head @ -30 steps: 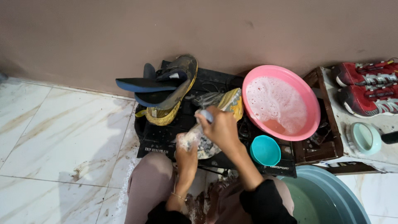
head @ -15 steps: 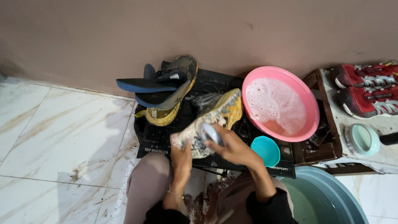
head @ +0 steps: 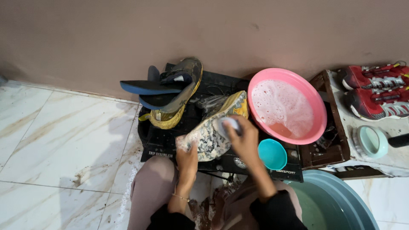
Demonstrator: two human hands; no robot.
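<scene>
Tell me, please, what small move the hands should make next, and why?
Probably push the brush in the right hand toward the toe of the shoe. The left hand steadies the heel end, the brush sits mid-shoe, and the yellow toe near the pink basin looks dirty.

A crate (head: 162, 147) lies on the floor (head: 55, 140) against the far wall (head: 128, 34). On its left far part a shoe (head: 179, 102) and sandals (head: 149, 87) are stacked. On its near middle lies a second shoe (head: 213, 127), with the left hand (head: 187, 157) at its near end and the right hand (head: 243, 136) on top. Right of it stands a basin (head: 287, 106), with a small bowl (head: 272, 154) just near of that. Far right, a pair of sneakers (head: 375, 89) sits on a low shelf (head: 396, 157). A large tub (head: 336, 204) sits at the near right.
</scene>
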